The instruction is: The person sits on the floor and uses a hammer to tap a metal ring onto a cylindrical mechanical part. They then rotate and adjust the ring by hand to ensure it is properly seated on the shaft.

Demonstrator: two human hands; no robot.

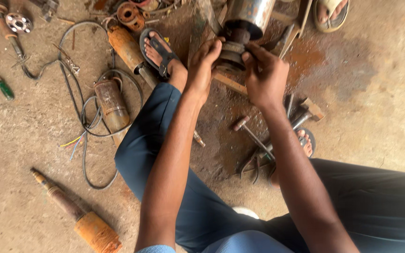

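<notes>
At the top centre of the frame, the left hand and right hand are both clamped on a dark collar at the end of a steel cylinder, fingers curled round opposite sides. The collar looks greasy, so a finger could slip. If it drops free, it could land near the hammer or the sandalled foot on the floor.

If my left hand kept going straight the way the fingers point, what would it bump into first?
Your left hand is already against the dark round metal part under the shiny steel cylinder. The fingers point up and right, so they would press into that part first, though depth is hard to judge.
</notes>
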